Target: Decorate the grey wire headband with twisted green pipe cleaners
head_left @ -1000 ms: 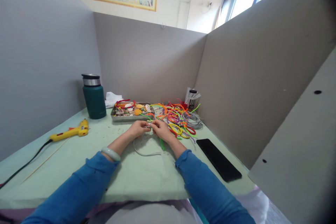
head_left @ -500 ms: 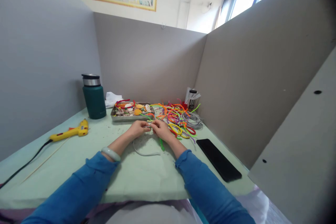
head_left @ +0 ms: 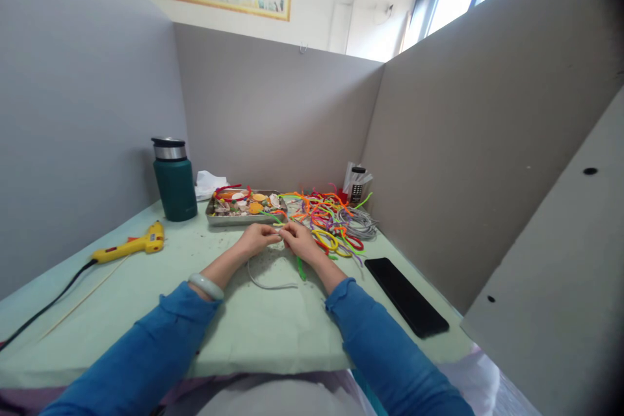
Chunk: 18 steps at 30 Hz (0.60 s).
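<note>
My left hand (head_left: 256, 239) is closed in a pinch on a thin grey cord (head_left: 266, 286). From below that hand the cord curves down and lies on the table in a bend to the right. Close against it, fingertips nearly touching, my right hand (head_left: 299, 239) pinches as well, seemingly at the cord's other end; the exact spot is small and partly hidden by the fingers. A green fuzzy strip (head_left: 301, 269) pokes out under my right wrist. Just beyond both hands stands a metal tray (head_left: 234, 220) with shells and small stones.
A pile of colourful fuzzy strips (head_left: 322, 211) and a grey cord coil (head_left: 361, 226) lie behind my right hand. A black phone (head_left: 407, 296) is at right. On the left are a yellow glue gun (head_left: 130, 247), a thin stick (head_left: 85, 298) and a green bottle (head_left: 175, 188). Partitions surround the table.
Hardly anything differs. Both hands stay in place with small finger movements, and the grey cord's loose end has shifted very slightly.
</note>
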Available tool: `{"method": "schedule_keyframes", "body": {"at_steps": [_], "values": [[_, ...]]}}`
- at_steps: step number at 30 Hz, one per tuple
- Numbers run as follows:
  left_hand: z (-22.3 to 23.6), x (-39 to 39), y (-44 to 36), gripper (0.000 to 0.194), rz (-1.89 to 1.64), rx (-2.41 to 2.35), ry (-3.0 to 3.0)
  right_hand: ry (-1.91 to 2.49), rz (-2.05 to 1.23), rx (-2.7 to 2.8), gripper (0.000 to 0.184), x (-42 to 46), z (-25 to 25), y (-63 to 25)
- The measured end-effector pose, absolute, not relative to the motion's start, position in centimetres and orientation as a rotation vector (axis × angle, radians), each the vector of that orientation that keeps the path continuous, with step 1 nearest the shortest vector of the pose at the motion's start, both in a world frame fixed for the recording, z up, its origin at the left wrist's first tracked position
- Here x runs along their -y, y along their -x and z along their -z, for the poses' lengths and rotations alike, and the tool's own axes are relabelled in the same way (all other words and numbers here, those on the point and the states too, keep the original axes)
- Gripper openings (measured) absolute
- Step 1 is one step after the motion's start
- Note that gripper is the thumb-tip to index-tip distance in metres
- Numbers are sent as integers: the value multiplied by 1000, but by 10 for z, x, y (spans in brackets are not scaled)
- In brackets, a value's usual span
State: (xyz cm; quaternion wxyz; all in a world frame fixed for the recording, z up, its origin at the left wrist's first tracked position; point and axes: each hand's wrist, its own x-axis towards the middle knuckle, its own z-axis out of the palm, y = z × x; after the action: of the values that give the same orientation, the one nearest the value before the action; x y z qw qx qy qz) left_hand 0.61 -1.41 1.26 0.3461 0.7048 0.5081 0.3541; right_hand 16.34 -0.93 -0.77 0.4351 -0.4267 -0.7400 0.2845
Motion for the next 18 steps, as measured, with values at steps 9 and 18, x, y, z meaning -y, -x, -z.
{"method": "schedule_keyframes", "body": {"at_steps": [9, 18], "values": [[-10, 12, -6, 26, -923, -1349, -1846, 1064, -669, 1848, 20, 7, 10, -164], [-8, 10, -5, 31, -921, -1342, -1847, 1069, -640, 1858, 23, 5, 12, -166]]}}
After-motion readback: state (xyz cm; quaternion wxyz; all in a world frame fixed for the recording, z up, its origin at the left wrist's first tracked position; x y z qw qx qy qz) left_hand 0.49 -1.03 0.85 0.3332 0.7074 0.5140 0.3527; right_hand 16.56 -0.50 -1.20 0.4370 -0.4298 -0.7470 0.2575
